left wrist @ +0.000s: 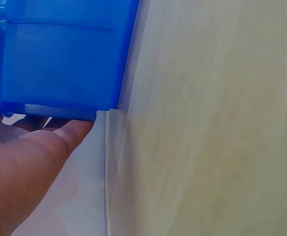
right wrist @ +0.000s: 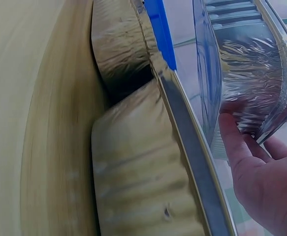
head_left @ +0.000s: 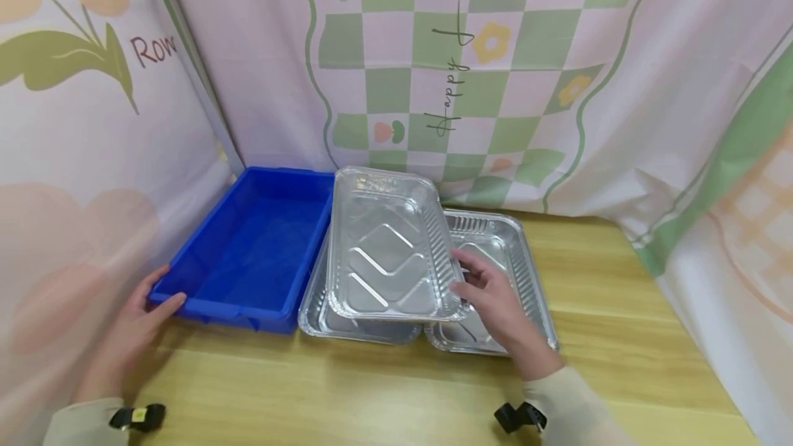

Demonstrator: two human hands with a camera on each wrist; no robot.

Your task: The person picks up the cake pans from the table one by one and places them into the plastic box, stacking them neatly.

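My left hand (head_left: 141, 312) grips the near left corner of a blue plastic tray (head_left: 238, 312), thumb at the front rim and the other fingers along its left side. In the left wrist view, fingers (left wrist: 77, 132) curl against the tray's outer wall (left wrist: 59, 69). My right hand (head_left: 492, 294) holds a silver foil pan (head_left: 387, 246) by its right side near the front corner. This pan is tilted above two other foil pans, the left one (head_left: 322, 319) mostly hidden under it and the right one (head_left: 529, 274) partly covered by my hand. The right wrist view shows the held pan (right wrist: 251, 69) raised above the others.
All the containers are on a wood-grain table (head_left: 619, 336). Behind them hangs a patterned curtain (head_left: 483, 88) reaching the table's back edge, and another curtain (head_left: 93, 177) runs close along the blue tray's left side.
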